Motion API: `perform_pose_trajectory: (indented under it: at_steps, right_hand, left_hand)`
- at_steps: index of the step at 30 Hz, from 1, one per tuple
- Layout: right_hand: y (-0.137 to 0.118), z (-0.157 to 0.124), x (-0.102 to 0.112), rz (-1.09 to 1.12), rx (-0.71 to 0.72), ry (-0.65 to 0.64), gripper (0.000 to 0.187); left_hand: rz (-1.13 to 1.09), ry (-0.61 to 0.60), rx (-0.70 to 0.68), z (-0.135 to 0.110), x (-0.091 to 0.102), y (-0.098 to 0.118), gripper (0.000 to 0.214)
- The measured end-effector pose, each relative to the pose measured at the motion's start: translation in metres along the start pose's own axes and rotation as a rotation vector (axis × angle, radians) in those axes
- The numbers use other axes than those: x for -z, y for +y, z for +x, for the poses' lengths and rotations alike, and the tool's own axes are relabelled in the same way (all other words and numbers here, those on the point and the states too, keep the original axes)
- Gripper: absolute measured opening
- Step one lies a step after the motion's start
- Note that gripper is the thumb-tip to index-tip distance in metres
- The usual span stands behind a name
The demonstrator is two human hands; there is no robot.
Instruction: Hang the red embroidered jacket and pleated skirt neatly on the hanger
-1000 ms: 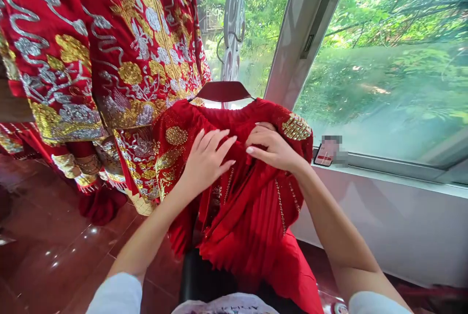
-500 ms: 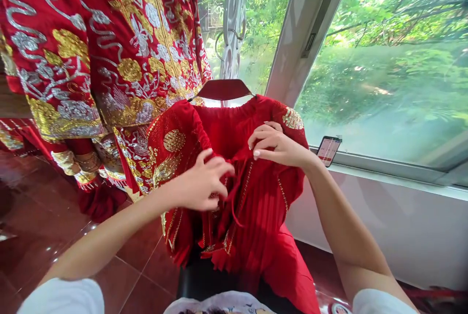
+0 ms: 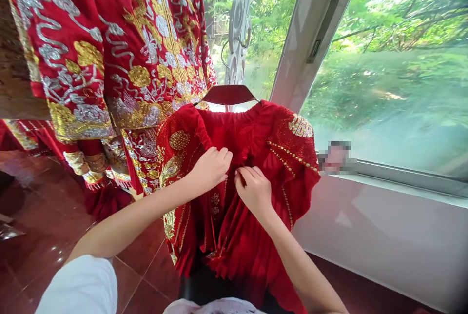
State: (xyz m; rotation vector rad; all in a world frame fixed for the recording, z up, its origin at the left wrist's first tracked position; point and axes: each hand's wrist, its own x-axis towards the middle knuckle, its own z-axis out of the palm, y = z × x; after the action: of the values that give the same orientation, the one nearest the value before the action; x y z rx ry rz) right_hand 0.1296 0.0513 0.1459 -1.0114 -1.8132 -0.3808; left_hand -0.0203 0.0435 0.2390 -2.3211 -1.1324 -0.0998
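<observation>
A red pleated jacket (image 3: 265, 245) with gold beading and embroidery hangs in front of me from a dark red hanger (image 3: 228, 93). Its front is parted below the gathered neckline. My left hand (image 3: 212, 168) is closed on the left front edge just under the collar, fingers curled. Close beside it, my right hand (image 3: 255, 189) pinches the opposite front edge at about the same height. The fingertips of both hands partly hide the cloth between them.
On the left hangs a larger red coat (image 3: 146, 60) with gold and silver embroidery. Behind the hanger stands a pale scrolled metal rack (image 3: 237, 36). A sliding window (image 3: 383, 85) and its sill lie to the right, with a blurred patch on the sill. Dark red tiles (image 3: 142, 255) cover the floor.
My right hand has come down and left from the right collar edge, closer to my left hand. My left hand's spread fingers have curled closed at the neckline. The view has shifted slightly.
</observation>
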Motion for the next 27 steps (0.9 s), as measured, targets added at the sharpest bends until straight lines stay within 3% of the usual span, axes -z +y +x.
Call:
perform_pose_trajectory:
  at_steps: [2,5,10,15,19,22,25,27]
  right_hand:
    - [0.002,-0.007,-0.006,0.029,-0.101,-0.050,0.024]
    - [-0.001,-0.010,-0.012,0.238,-0.220,-0.113,0.025]
    - [-0.016,-0.005,-0.007,0.567,-0.495,-0.136,0.024]
    - [-0.023,-0.014,-0.002,0.832,-0.688,-0.216,0.029]
    - [-0.019,-0.058,-0.025,0.623,-0.742,-0.331,0.033]
    - [-0.009,-0.101,-0.036,0.489,-0.724,-0.388,0.036]
    - [-0.001,-0.118,-0.015,0.428,-0.702,-0.403,0.043]
    - [-0.002,-0.103,0.017,0.361,-0.660,-0.313,0.037]
  left_hand:
    - [0.002,-0.083,-0.014,0.002,-0.008,0.001,0.023]
    - [-0.064,-0.151,-0.108,0.002,-0.006,-0.003,0.010]
    - [-0.206,-0.231,-0.220,0.003,0.008,-0.017,0.020]
    - [-0.202,-0.171,-0.241,-0.003,0.020,-0.021,0.022]
    - [-0.189,-0.057,-0.134,-0.009,0.032,-0.032,0.027]
    - [-0.202,0.024,0.030,-0.021,0.041,-0.054,0.031]
    - [-0.343,0.048,0.100,-0.043,0.054,-0.078,0.030]
    - [-0.558,-0.016,0.053,-0.056,0.063,-0.086,0.029]
